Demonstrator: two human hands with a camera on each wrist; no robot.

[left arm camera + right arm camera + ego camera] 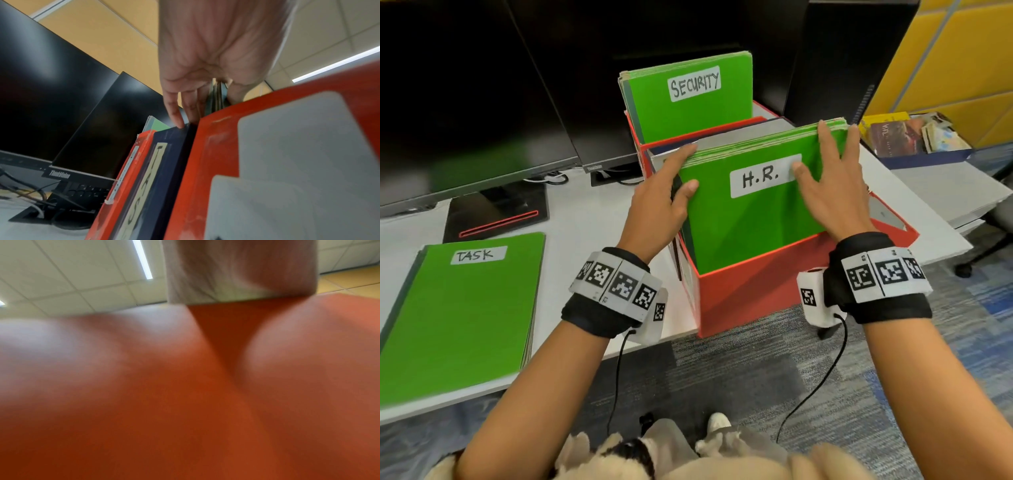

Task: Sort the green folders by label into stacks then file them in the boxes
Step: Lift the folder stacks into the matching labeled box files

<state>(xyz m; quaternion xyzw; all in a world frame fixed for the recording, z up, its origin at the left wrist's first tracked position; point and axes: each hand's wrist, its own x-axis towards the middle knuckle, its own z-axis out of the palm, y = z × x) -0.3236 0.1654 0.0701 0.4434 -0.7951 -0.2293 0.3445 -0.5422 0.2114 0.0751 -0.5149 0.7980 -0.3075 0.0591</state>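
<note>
A stack of green folders labelled H.R. [750, 219] stands upright in the near red box [750, 291]. My left hand [681, 171] grips the stack's upper left edge, thumb on the front and fingers behind; the left wrist view shows the left hand [213, 91] pinching the folder edges [217, 97] above the red box wall [216, 146]. My right hand [822, 164] lies flat on the front near the top right, fingertips at the top edge, thumb on the label. SECURITY folders [688, 102] stand in the far red box [640, 137]. A TASK stack [462, 308] lies flat at the left.
Two dark monitors [465, 102] stand behind, with a stand base [496, 212] near the TASK stack. A dark blue box [170, 162] sits between the two red boxes. A blue tray of books [914, 137] is at the right. The near box overhangs the desk's front edge [619, 342].
</note>
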